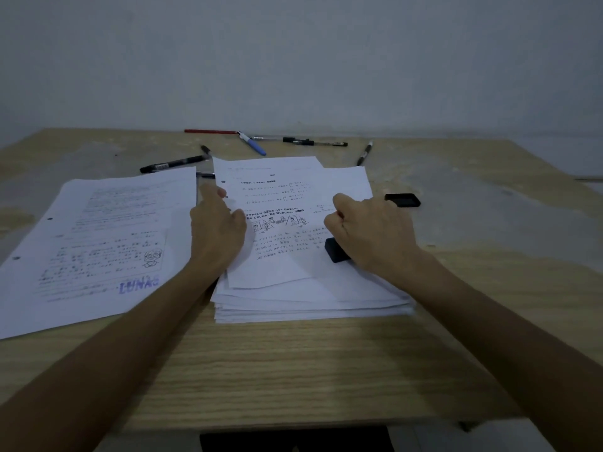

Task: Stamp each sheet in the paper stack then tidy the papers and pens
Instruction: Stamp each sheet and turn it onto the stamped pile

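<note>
A stack of printed sheets (pixel 293 298) lies in the middle of the wooden desk. My left hand (pixel 217 223) rests on the left edge of the top sheet (pixel 277 197), fingers relaxed. My right hand (pixel 368 230) grips a black stamp (pixel 336 251) held low over the sheet's lower right part. To the left lies a separate sheet (pixel 98 243) bearing a blue "LUNAS" stamp mark (pixel 138 284). Several pens lie scattered behind the papers: a black marker (pixel 173 164), a blue pen (pixel 253 144), a red pen (pixel 210 131), a black pen (pixel 315 141).
A black ink pad or stamp cover (pixel 402 200) sits right of the stack. Another black pen (pixel 364 153) lies at the back right. The desk's (pixel 293 370) front edge is close to me, and a pale wall stands behind it.
</note>
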